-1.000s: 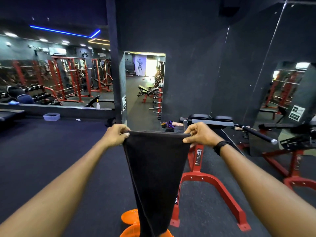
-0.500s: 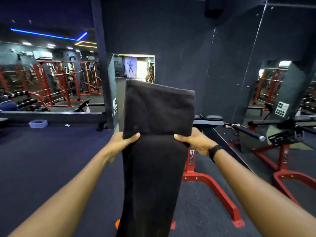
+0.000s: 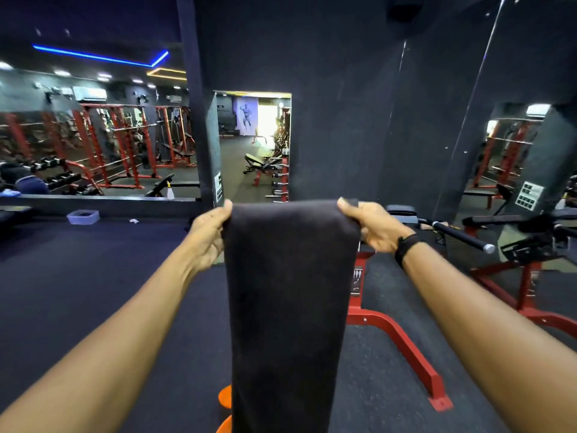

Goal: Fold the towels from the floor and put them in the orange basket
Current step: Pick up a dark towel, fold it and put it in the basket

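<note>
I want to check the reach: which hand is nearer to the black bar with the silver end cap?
Right. The right hand grips the dark towel's top right corner, beside the bar. The left hand holds the opposite corner, across the towel from it.

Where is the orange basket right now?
In the head view, only slivers of the orange basket show on the floor at the bottom edge, mostly hidden behind the hanging dark towel.

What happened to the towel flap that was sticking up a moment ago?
The flap dropped over, so the black towel now hangs doubled from its top fold. The left hand and right hand moved up to grip that fold's corners. The orange basket stayed below.
</note>
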